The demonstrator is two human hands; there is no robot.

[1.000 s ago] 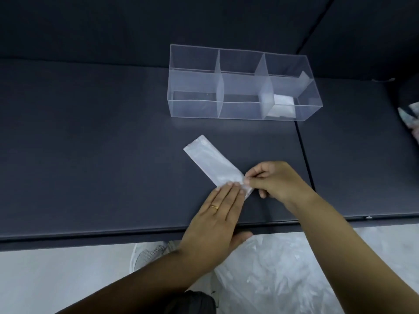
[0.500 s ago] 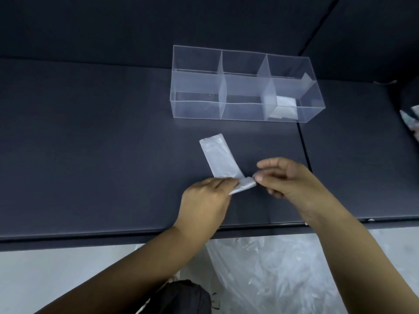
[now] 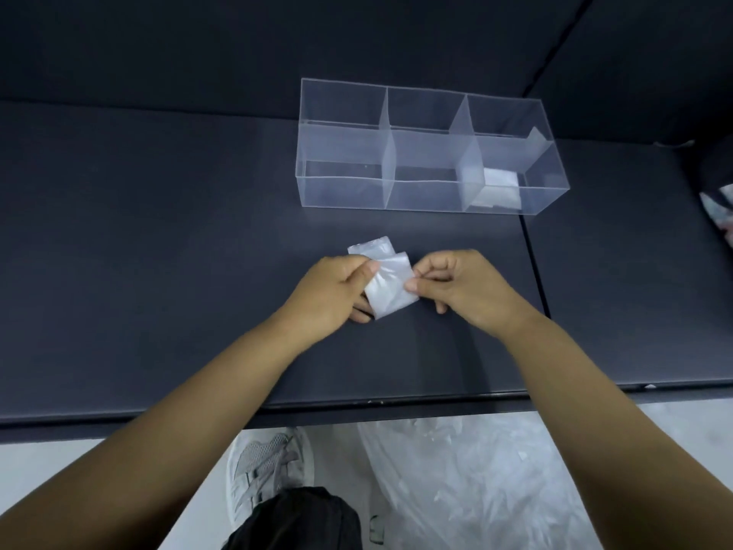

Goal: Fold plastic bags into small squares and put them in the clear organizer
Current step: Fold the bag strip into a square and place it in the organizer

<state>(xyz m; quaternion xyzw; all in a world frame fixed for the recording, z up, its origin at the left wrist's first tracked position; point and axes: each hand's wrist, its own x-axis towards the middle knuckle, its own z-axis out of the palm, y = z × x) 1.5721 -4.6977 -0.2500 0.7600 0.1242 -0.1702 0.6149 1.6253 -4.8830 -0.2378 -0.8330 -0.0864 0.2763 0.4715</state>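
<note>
The dark surface [image 3: 158, 252] fills the view, and below its near edge a heap of loose plastic [image 3: 496, 482] lies on the floor beside one grey shoe [image 3: 265, 470]. Toward the back of the surface stands the clear organizer [image 3: 341, 192]: one box, three compartments in a row, and the right one shows one folded square [image 3: 499, 188].

The action is in front of the organizer, clear of it, with two hands on one plastic bag [image 3: 390, 289]. The left hand [image 3: 333, 289] pinches the bag's left edge, thumb on top and fingers curled beneath. The right hand [image 3: 456, 285] nips the right edge between thumb and fingertips. The bag is in mid-fold, a doubled panel with a shorter flap poking out behind it, toward the organizer.

The danger looks to be the film itself. It is slick and springy, so if either pinch loosens the layers may slide and the fold pop open. That back flap also sits off-line, so pressing it down as it lies would probably give a crooked packet, not a neat square, and one that may unfurl once dropped in a compartment.
</note>
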